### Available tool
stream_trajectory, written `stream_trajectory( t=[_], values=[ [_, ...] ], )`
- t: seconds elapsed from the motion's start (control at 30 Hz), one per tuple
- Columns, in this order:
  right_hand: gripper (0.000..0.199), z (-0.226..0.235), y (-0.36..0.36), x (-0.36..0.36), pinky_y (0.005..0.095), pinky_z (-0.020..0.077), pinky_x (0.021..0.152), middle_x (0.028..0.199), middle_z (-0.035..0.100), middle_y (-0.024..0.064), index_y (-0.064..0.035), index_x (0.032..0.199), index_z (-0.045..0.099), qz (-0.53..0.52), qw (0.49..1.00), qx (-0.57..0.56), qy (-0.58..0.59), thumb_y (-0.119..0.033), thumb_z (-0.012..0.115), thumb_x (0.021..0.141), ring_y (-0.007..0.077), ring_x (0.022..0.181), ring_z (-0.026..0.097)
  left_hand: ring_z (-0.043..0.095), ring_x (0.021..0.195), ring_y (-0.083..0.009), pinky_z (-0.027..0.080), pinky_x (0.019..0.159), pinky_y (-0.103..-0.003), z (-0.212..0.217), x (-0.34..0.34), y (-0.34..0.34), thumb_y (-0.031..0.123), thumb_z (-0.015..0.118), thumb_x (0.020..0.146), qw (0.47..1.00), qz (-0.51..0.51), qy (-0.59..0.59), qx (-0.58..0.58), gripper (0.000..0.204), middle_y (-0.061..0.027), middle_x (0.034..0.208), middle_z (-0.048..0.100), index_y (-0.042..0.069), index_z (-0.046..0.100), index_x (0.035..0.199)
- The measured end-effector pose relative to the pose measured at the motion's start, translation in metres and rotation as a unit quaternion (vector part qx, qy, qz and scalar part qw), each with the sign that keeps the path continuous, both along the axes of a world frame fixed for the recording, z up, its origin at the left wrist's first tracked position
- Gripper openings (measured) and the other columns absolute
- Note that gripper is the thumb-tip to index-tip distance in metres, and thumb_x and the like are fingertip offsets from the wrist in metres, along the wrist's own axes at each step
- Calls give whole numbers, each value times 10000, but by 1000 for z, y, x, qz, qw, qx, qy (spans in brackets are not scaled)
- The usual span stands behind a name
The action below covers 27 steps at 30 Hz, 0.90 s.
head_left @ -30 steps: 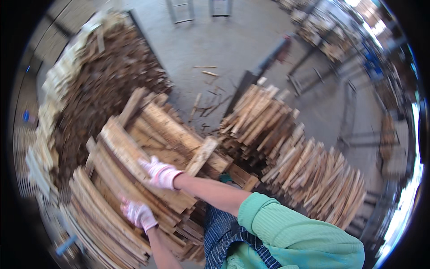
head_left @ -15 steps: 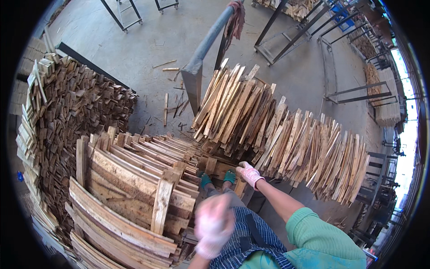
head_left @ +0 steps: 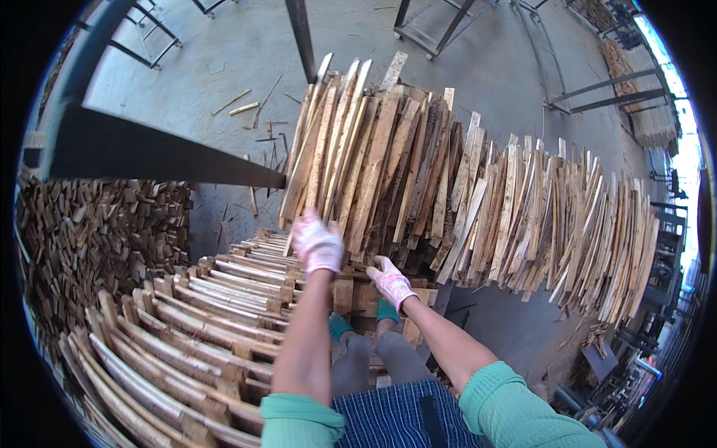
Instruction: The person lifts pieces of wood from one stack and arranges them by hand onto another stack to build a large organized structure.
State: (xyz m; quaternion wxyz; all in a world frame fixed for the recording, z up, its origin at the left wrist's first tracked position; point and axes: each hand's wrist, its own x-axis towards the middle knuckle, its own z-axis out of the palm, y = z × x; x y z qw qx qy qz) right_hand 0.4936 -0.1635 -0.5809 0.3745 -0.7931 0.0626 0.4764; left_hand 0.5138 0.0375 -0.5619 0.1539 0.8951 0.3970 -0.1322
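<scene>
My left hand (head_left: 317, 243), in a pink and white work glove, reaches out over the near ends of a heap of loose wooden strips (head_left: 366, 149). It is blurred, and whether its fingers touch a strip I cannot tell. My right hand (head_left: 390, 281), gloved alike, hovers beside the lower ends of the same heap, thumb apart from the fingers, with nothing visible in it. To the left and below lies a tiered stack of slats (head_left: 202, 321) with small blocks between the layers, which my left forearm passes over.
A dark metal frame post (head_left: 172, 149) slants in at upper left. Behind it stands a large pile of short wood ends (head_left: 97, 231). More strips (head_left: 553, 216) run in a row to the right. Metal racks (head_left: 441, 30) stand on the concrete floor (head_left: 231, 60), among scattered scraps.
My left hand has swung from near my body up and forward to the strips. My right hand has shifted slightly left. The view has turned, bringing the metal post closer at left.
</scene>
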Motion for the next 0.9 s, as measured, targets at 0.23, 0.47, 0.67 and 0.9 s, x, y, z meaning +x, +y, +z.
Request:
stream_trajectory(
  t=[0.23, 0.47, 0.67, 0.9],
  values=[
    [929, -79, 39, 57, 428, 315, 1181, 1562, 336, 294, -52, 1583, 219, -48, 999, -4, -25, -506, 643, 892, 418, 1444, 353, 363, 1436, -442, 349, 1155, -480, -81, 10, 81, 764, 670, 762, 964, 101, 112, -217, 1198, -317, 1562, 309, 60, 176, 1596],
    [1269, -67, 52, 80, 466, 278, 1198, 1614, 199, 314, -38, 1599, 103, -143, 986, -54, 69, -752, 701, 737, 418, 1503, 237, 594, 1195, -342, 470, 1038, -384, -56, 14, 22, 338, 904, 709, 916, 163, -48, -364, 1085, -276, 1322, 574, -61, 282, 1503],
    [1193, -81, 31, 92, 413, 301, 1181, 1565, 352, 268, 30, 1568, 210, -129, 990, 16, 57, -680, 744, 773, 363, 1461, 347, 508, 1301, -399, 406, 1112, -434, -89, -7, 9, 412, 914, 664, 957, 92, -26, -274, 1120, -289, 1399, 501, -63, 304, 1475],
    [1306, -81, 74, 86, 386, 242, 1205, 1603, 283, 256, 38, 1587, 31, -239, 968, 42, 65, -654, 771, 763, 334, 1494, 280, 546, 1216, -284, 426, 1053, -436, -74, -1, 22, 397, 833, 821, 833, 229, -73, -498, 1008, -176, 1343, 567, 121, 203, 1558]
  ],
)
